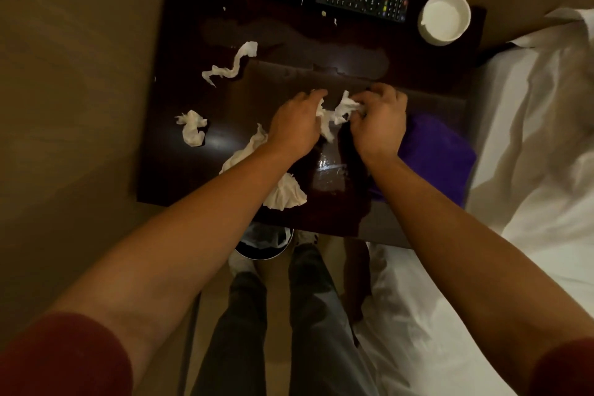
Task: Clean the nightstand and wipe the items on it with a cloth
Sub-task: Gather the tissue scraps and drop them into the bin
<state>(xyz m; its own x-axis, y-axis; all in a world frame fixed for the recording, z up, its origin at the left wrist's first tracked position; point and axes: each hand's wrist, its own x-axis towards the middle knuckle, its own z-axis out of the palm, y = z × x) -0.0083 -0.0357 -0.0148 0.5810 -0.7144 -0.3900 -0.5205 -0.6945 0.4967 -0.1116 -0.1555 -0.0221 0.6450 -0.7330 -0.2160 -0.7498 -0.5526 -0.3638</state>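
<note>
Head view is showing the left hand [294,125] and right hand [379,120] both pinching one crumpled tissue [337,112] between them above the dark tabletop [321,42]. Loose tissues [193,127] are lying left of the left hand, while a purple cloth [434,151] is sitting just right of the right hand.

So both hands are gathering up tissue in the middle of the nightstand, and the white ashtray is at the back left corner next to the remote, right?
Not quite. The head view shows the white ashtray at the back right corner, beside the remote. The rest holds: the left hand and right hand are gathering tissue mid-nightstand.
</note>
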